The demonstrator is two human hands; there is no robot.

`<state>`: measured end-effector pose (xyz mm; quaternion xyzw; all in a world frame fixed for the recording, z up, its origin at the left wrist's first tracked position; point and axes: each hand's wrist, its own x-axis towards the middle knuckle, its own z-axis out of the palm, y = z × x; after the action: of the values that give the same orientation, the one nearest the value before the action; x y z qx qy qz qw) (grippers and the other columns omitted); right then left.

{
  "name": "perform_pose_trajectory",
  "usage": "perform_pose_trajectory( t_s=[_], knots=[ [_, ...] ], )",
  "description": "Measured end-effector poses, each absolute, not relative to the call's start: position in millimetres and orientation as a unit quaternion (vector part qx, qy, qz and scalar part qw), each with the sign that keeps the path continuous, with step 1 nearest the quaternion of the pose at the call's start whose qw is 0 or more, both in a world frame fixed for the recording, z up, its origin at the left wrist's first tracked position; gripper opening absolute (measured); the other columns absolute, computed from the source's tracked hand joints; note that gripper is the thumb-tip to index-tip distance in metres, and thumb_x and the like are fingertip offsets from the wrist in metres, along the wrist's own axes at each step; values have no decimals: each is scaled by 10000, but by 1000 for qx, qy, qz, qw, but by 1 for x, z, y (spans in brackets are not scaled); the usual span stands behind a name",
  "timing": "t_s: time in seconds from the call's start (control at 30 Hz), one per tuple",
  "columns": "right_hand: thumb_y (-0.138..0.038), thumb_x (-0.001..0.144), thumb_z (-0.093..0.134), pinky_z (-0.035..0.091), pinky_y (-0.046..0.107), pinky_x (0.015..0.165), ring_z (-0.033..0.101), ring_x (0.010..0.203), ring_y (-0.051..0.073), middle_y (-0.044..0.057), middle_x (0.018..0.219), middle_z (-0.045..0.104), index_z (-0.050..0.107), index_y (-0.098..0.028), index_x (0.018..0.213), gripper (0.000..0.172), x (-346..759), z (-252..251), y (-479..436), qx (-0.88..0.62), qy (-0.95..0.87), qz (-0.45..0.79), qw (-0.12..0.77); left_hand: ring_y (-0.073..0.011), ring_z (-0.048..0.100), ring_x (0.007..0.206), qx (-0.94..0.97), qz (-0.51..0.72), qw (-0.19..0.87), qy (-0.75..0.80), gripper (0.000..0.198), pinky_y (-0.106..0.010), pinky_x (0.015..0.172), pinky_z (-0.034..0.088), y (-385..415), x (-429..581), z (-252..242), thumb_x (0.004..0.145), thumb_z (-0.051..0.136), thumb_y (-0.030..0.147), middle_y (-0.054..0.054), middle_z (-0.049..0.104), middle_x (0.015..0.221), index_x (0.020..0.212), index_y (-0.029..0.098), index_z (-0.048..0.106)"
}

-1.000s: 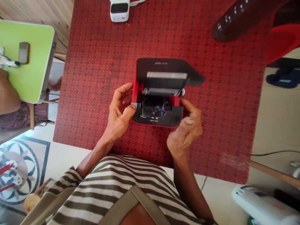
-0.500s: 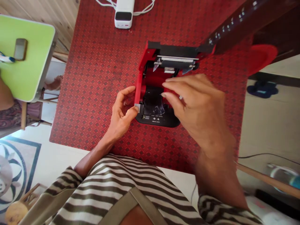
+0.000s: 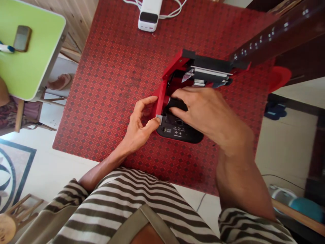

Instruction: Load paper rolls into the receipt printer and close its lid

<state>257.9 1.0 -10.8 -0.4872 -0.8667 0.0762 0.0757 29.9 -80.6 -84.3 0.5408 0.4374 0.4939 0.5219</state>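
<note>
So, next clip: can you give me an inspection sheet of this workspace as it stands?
Surface: red diamond-patterned tablecloth.
Job's things: red-and-black printer, lid raised, inside exposed.
Hands: left hand pinches a grey tab at the printer's side; right hand rests its fingers on a black part inside.
Clutter: white box-shaped device; dark strip with small lights; red plastic piece.
Cables: white cables at the white device.
Surroundings: lime-green table holding a phone; seated person's patterned clothing; patterned floor.
</note>
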Motion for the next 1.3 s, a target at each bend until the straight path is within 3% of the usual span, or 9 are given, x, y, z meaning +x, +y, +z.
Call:
perform_pose_trajectory(
  t_s=[0.2, 0.47, 0.6, 0.67, 0.87, 1.0, 1.17, 1.3],
  knots=[
    [-205, 1073, 839, 655, 506, 932, 873, 1028, 357, 80, 1143, 951, 881, -320, 1215, 187, 260, -6, -14, -516, -837, 77, 168, -362, 816, 1574, 542, 494, 514, 445, 636, -562, 1312, 703, -80, 29, -84, 1170, 803, 596, -156, 818, 1725, 1716, 323, 625],
    [-239, 1066, 872, 710, 522, 920, 902, 990, 354, 74, 1127, 942, 889, -303, 1209, 157, 264, 17, -22, -501, -836, 100, 201, -375, 827, 1558, 545, 500, 513, 436, 661, -554, 1271, 714, -77, 27, -90, 1189, 806, 701, -139, 833, 1709, 1717, 341, 636],
    [-246, 1004, 937, 768, 584, 977, 926, 1017, 362, 29, 1195, 969, 917, -382, 1263, 293, 279, 38, -45, -495, -785, 158, 338, -382, 835, 1544, 529, 525, 515, 423, 642, -565, 1297, 712, -76, 25, -91, 1171, 880, 710, -112, 852, 1660, 1685, 365, 712],
    [-298, 979, 1001, 764, 597, 935, 913, 972, 363, 0, 1158, 970, 948, -438, 1243, 303, 291, 41, -62, -506, -722, 212, 422, -381, 840, 1541, 531, 534, 512, 413, 637, -560, 1285, 719, -75, 24, -93, 1168, 895, 726, -105, 860, 1646, 1673, 373, 735],
    [-519, 905, 1142, 779, 565, 831, 942, 976, 384, 17, 1139, 991, 982, -494, 1222, 356, 329, -9, -115, -538, -546, 325, 554, -353, 883, 1419, 530, 549, 504, 406, 639, -518, 1172, 755, -72, 22, -98, 1154, 921, 751, -82, 890, 1595, 1665, 397, 772],
    [-444, 909, 1125, 784, 465, 917, 955, 1059, 305, 9, 1183, 999, 961, -423, 1219, 351, 331, -56, -139, -587, -499, 373, 516, -375, 835, 1537, 528, 552, 497, 411, 629, -538, 1223, 745, -71, 18, -101, 1121, 963, 745, -69, 879, 1639, 1650, 436, 819],
    [-392, 935, 1001, 722, 421, 805, 851, 814, 235, -7, 1048, 956, 939, -346, 1241, 315, 317, -84, -143, -607, -530, 387, 449, -354, 810, 1542, 522, 569, 485, 410, 608, -512, 1283, 697, -67, 16, -105, 1119, 965, 702, -49, 881, 1641, 1652, 431, 852],
    [-388, 1010, 927, 758, 525, 978, 908, 977, 291, 35, 1211, 987, 923, -345, 1300, 293, 318, -84, -140, -604, -577, 378, 400, -327, 817, 1458, 518, 579, 476, 412, 614, -479, 1262, 681, -63, 15, -102, 1093, 1003, 699, -65, 897, 1556, 1606, 380, 888]
  ],
)
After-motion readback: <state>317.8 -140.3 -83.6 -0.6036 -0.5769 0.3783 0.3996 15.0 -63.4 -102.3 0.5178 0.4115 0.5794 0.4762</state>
